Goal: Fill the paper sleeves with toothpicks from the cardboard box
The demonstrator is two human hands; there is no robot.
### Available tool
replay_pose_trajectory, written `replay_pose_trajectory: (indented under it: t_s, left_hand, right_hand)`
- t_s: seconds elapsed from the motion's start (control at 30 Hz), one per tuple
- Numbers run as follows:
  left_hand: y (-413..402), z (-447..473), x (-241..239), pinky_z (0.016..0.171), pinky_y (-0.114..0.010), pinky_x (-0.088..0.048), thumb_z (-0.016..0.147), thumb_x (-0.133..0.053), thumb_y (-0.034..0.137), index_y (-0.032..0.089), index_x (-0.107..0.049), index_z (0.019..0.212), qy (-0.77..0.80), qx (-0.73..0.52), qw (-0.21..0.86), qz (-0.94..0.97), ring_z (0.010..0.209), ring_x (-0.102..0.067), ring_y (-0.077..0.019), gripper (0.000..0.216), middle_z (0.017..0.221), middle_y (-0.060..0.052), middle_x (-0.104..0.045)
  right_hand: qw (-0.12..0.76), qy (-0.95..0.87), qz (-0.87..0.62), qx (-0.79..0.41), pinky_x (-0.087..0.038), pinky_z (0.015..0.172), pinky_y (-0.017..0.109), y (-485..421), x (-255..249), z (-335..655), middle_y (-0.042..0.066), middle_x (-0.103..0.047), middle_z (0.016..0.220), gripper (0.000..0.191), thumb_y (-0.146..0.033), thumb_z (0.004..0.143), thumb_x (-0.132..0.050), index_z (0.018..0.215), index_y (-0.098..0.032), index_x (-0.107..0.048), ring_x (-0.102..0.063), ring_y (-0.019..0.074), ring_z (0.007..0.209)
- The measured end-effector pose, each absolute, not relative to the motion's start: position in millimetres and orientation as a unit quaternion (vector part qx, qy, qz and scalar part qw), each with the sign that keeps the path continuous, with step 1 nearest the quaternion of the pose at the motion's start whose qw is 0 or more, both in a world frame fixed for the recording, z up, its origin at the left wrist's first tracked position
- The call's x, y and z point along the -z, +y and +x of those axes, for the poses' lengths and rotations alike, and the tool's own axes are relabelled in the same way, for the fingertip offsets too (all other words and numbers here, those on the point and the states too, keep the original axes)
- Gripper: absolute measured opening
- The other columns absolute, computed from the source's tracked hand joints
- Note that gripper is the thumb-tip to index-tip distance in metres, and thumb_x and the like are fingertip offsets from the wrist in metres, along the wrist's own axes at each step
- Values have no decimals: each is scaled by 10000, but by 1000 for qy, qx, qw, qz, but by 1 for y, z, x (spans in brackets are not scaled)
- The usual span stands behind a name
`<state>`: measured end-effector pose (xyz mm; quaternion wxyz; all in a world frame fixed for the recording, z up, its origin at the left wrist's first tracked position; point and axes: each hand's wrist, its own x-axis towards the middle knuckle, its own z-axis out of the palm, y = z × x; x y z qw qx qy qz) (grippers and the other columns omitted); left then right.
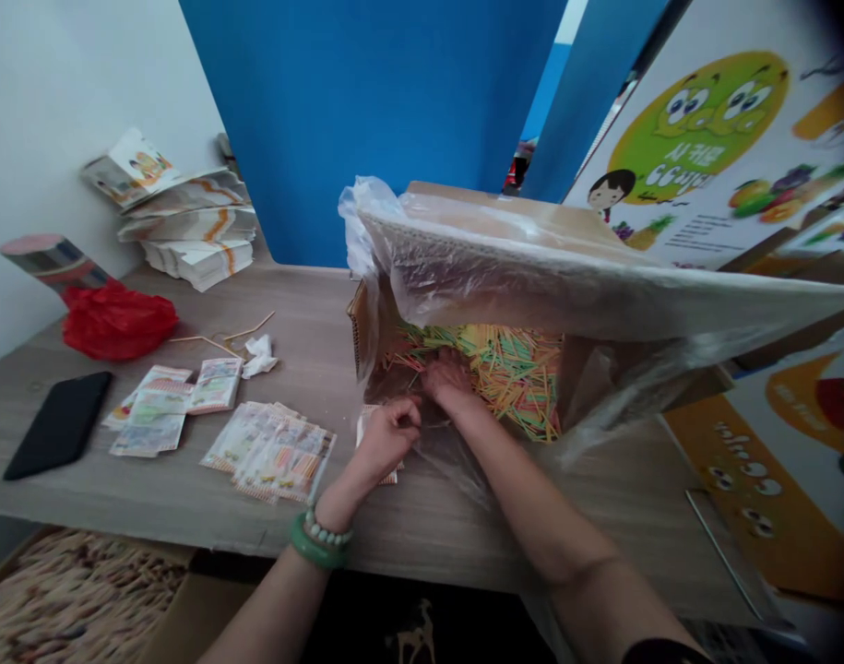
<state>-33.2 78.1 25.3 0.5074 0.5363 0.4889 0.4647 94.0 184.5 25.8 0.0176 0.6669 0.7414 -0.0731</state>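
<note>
My right hand reaches into an open cardboard box and touches a heap of thin coloured sticks, green, yellow, orange and pink. Its fingertips are partly lost among the sticks, so their grip does not show. Just outside the box's near left corner is my left hand, its fingers curled closed; whatever they may hold is hidden. Under and beside it lies a small printed packet, partly covered by the hand. Clear plastic lining hangs over the box's raised flap and spills onto the table.
Left on the table lie printed packets, more packets, a black phone, crumpled tissue, a red plastic bag and stacked cartons. Printed boxes stand at right. A blue panel rises behind.
</note>
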Motion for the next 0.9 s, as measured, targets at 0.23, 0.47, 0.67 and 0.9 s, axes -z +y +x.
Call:
replay_pose_trajectory:
  t_s: [0.23, 0.47, 0.67, 0.9]
  left_hand:
    - [78, -34, -23, 599, -237, -386, 650, -675, 204, 204, -497, 692, 470, -465, 604, 446, 604, -491, -114, 183, 640, 55, -542]
    - [68, -57, -25, 551, -238, -429, 643, -746, 276, 171, -610, 780, 440, -510, 665, 322, 544, -549, -111, 219, 675, 10, -647]
    - [66, -49, -34, 580, -235, -475, 615, -769, 211, 198, -484, 722, 447, -546, 638, 309, 627, -648, -136, 304, 781, 10, -694]
    - [61, -45, -35, 610, -277, -500, 709, -739, 281, 188, -675, 885, 448, -528, 624, 363, 604, -614, -144, 209, 698, 13, -672]
  right_hand:
    - [-42, 761, 643, 72, -375, 1019, 442, 188, -22, 97, 218, -656, 1225, 404, -95, 866, -442, 1207, -112, -659, -568, 323, 1179]
    - [-401, 643, 587, 284, -450, 775, 337, 213, -4, 136, 39, -680, 853, 229, -257, 818, -481, 982, -230, -638, -606, 223, 805]
    - [-524, 585, 484, 387, -443, 866, 338, 198, -8, 139, 9, -653, 843, 71, -304, 806, -563, 847, -248, -569, -606, 193, 839]
    - [-506, 553, 417, 514, -466, 757, 304, 159, 15, 119, -8, -637, 757, 148, -367, 745, -640, 738, -229, -585, -587, 169, 732]
